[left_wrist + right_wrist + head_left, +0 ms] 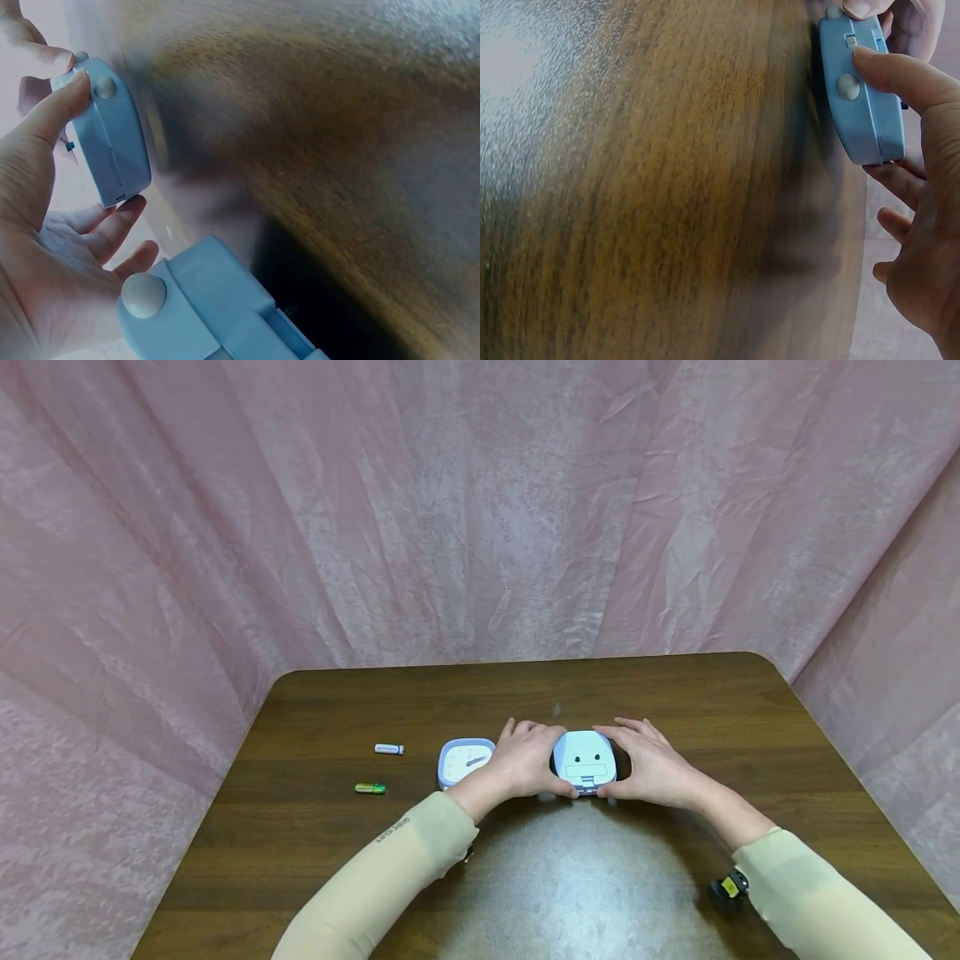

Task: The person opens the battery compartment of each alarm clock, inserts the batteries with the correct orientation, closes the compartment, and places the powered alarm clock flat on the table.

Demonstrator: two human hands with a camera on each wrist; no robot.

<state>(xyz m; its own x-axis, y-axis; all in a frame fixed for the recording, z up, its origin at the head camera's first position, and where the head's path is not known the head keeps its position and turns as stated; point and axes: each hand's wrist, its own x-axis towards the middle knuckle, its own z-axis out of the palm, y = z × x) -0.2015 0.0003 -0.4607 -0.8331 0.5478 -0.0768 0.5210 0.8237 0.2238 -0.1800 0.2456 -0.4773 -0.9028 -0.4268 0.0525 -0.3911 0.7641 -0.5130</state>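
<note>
Both hands hold a small pale-blue clock (585, 750), its back with two dark round spots and a rectangular battery cover turned up. My left hand (522, 758) grips its left side between thumb and fingers. On the opposite side my right hand (658, 768) pinches it the same way. Rounded light feet show on the edge of this clock (124, 146) in the left wrist view; the right wrist view shows the clock (862, 112) with the right thumb on its edge. A second blue clock (459, 763), white dial up, lies beside the left wrist, partly hidden by it.
Left of the second clock lie a blue-and-white battery (389, 749) and a green battery (371, 788). The brown wooden table (315, 877) runs back to a pink curtain (480, 510). A small black device with a yellow patch (730, 887) hangs under the right sleeve.
</note>
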